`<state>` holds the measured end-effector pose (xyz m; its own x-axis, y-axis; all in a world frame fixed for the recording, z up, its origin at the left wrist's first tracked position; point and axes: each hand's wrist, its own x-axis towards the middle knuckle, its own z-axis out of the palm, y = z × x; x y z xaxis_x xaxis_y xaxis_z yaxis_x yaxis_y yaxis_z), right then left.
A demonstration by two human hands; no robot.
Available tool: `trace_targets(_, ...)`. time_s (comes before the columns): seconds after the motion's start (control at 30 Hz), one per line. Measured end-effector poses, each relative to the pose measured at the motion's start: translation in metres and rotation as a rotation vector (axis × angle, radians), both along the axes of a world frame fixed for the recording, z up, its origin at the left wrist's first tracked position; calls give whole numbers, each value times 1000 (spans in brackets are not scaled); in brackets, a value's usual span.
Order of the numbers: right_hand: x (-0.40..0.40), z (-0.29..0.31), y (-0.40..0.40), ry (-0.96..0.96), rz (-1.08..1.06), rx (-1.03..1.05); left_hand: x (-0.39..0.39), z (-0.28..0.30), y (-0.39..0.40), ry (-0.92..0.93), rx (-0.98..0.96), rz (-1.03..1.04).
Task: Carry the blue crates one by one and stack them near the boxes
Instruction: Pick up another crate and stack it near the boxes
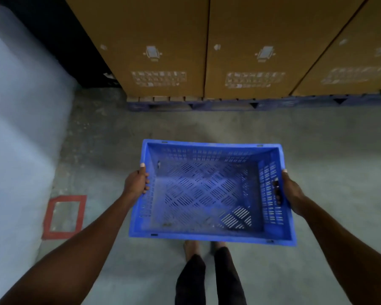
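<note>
left hand (136, 182) and right hand (291, 192) grip blue crate (207, 192) sides, facing boxes (207, 47).

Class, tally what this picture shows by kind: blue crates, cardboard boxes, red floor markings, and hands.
Blue crate: 1
Cardboard boxes: 3
Red floor marking: 1
Hands, left hand and right hand: 2
Total: 7

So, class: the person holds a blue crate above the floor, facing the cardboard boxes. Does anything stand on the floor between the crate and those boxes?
Nothing visible does. The blue crate is held by the left hand and right hand, and the grey floor up to the cardboard boxes on their pallet shows bare. The red floor marking lies off left.
</note>
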<state>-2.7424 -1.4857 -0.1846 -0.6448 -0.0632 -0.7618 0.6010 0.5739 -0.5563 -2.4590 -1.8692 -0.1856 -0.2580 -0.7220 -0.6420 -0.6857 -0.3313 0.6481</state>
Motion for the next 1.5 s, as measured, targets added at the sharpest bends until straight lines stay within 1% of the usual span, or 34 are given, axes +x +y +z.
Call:
trace_targets(0.13,-30,-60,-24,-24,-3,13,-30,-67,-24,-29,-22,-15)
trace_targets(0.23,-45,-93,-35,-5,15,24,-43,-105,-32,-47,-17,-14)
trace_targets(0.33,-55,-116,-46,3,32,25,-50,-132,-39,-54,-12,6)
trace_targets(0.47,-67,-131,-57,20,26,-4,-56,-153,-47,-57,-51,25)
trace_targets(0.57,-70,-135,-60,32,11,-19,-60,-158,-48,-45,-66,32)
trace_targets(0.9,-71,-137,-56,42,-11,9,-52,-151,-37,-22,33,29)
trace_targets(1.2,-75,-137,-56,41,3,1,-54,-157,-37,11,49,45)
trace_targets(1.37,-76,-144,-54,59,-4,38,-54,-161,-38,-24,-5,26)
trace_targets(1.5,-77,-142,-51,151,116,134,-55,-154,-36,-141,-135,-38)
